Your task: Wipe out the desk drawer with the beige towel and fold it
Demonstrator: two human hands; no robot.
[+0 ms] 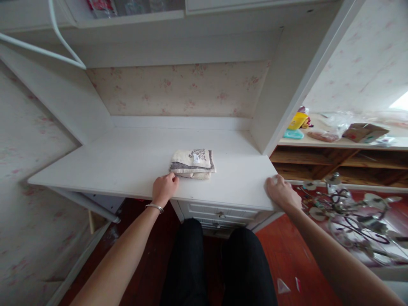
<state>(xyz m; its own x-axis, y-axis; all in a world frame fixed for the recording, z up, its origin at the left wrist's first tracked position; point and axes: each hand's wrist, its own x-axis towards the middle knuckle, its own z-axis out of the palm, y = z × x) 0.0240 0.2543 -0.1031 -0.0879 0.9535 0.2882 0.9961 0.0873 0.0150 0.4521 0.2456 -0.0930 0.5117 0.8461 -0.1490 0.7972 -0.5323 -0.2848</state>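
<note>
A folded cream cloth [191,159] with a grey-brown stripe, dark printed lettering and a small white tag lies on the white desk [137,144]. My left hand [165,189], with a silver bangle at its wrist, is closed at the cloth's near left corner, thumb and fingers pinching it. Over on the desk's right edge, my right hand [283,193] grips the corner, its fingers partly hidden from above. No other object shows in either hand.
Shelving [153,21] overhangs the desk, with a white cable [63,46] at upper left. Drawers [219,212] sit beneath. To the right, a chandelier [353,212] rests low beside a wooden shelf unit [302,157] bearing bags and a yellow container [298,121].
</note>
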